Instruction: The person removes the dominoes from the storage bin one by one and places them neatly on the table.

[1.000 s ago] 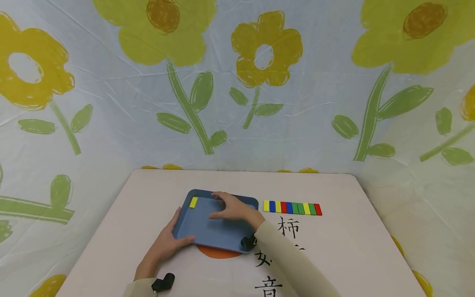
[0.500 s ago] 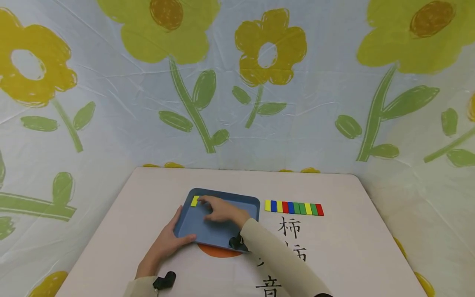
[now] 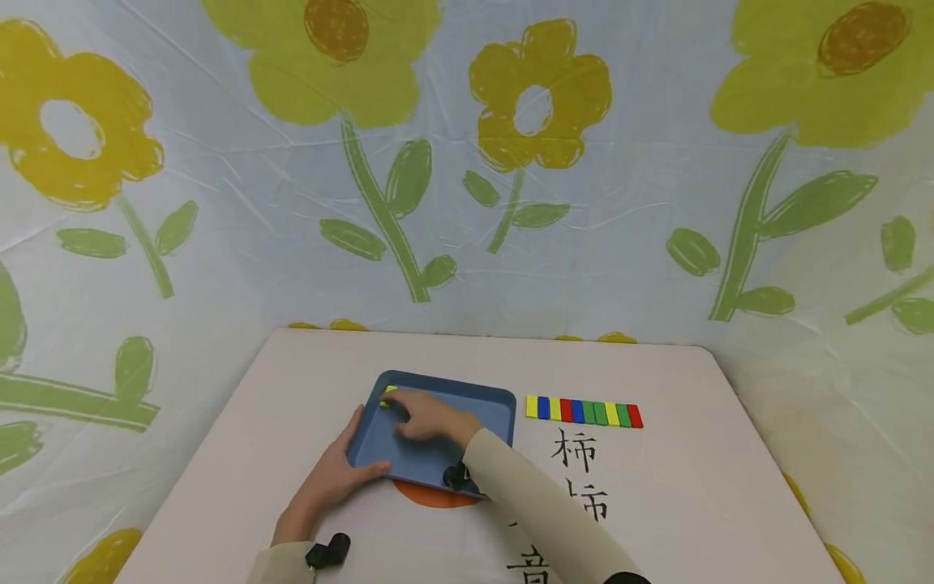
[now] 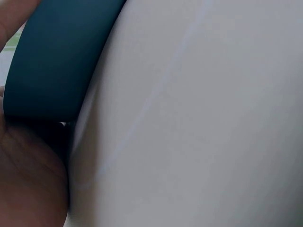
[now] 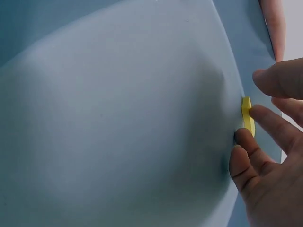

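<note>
A shallow blue tray [image 3: 467, 397] lies on the table. My left hand [image 3: 328, 478] holds its near left corner, the thumb along the front side and the fingers along the left side. In the left wrist view the tray's wall [image 4: 57, 66] sits between thumb and fingers. My right hand [image 3: 430, 418] reaches over the tray to a small flat yellow tile [image 5: 247, 116] by the tray's wall. One fingertip touches the tile, while the thumb stays apart from it. From the head, the right hand partly covers the tile.
Right of the tray, several yellow, blue, red and green tiles [image 3: 584, 412] form a tight row on the pale table [image 3: 700, 487]. Black characters [image 3: 576, 450] are printed below them. An orange shape [image 3: 434, 495] shows under the tray's front edge. A flowered cloth [image 3: 620, 268] hangs behind.
My right hand has moved left across the tray and come down to the yellow tile. The left hand keeps its hold on the tray's corner.
</note>
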Available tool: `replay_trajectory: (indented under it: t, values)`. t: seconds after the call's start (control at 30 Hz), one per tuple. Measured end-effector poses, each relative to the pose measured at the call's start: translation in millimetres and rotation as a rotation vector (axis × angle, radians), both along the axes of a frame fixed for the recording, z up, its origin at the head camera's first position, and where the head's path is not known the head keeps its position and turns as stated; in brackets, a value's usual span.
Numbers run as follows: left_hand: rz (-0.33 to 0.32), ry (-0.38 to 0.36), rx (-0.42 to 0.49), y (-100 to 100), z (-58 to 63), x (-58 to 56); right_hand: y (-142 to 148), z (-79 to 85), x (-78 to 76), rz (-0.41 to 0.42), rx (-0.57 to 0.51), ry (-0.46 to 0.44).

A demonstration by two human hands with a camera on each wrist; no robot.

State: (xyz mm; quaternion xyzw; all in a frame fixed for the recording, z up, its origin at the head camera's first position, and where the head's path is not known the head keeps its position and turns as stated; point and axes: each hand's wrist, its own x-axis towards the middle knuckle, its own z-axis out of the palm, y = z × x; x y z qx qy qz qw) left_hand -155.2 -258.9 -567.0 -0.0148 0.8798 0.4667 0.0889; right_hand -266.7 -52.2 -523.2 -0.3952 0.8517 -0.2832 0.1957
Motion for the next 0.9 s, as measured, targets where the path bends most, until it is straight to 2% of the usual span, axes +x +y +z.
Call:
replay_trajectory:
  t: [0.17,0.37,0.53,0.7,0.9]
  values:
    - [-0.005,0.009,-0.003,1.8,-0.4,-0.1,8.4,2.9,2.0,0.021,0.009,0.014]
    - [0.0,-0.012,-0.019,1.4,2.8,0.5,29.3,12.5,6.3,0.056,0.023,-0.027]
    - [0.003,-0.009,-0.013,-0.8,3.8,0.5,41.2,16.8,9.1,0.075,0.043,-0.01]
    - [0.007,-0.02,-0.017,0.1,3.1,0.5,45.0,15.4,11.0,0.051,0.043,0.023]
    - [0.006,-0.011,-0.019,1.6,1.9,1.1,43.6,8.6,10.3,-0.052,0.077,0.069]
